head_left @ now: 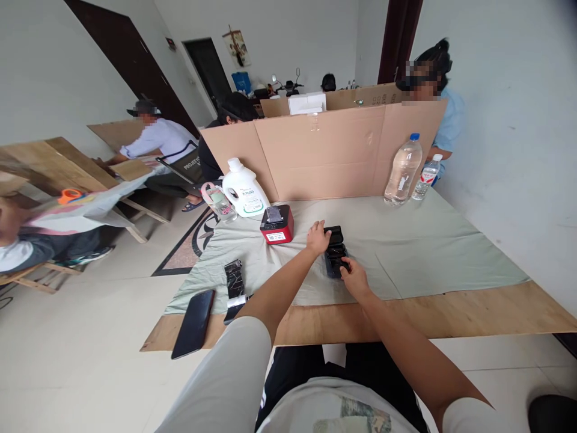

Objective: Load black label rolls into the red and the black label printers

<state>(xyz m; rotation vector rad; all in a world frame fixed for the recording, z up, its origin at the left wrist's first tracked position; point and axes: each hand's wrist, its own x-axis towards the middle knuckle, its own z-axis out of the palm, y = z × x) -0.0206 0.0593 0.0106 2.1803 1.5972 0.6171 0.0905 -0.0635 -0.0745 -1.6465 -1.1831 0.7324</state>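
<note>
Two hands rest on a black, ridged plastic case point(336, 252) lying open at the centre of the cloth-covered plywood tabletop point(451, 313): left hand point(318, 237) flat on its lid, right hand point(354, 278) fingering its near edge. At ten o'clock sits a glossy red box point(277, 228); at two o'clock, a clear water bottle point(402, 171), part full.

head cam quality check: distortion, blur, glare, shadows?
Head view: strong wide-angle bending at the edges, walls and door lean; light soft and even, shadows faint, no glare; left hand and right hand on the black box are sharp; far-left edge smeared.
</note>
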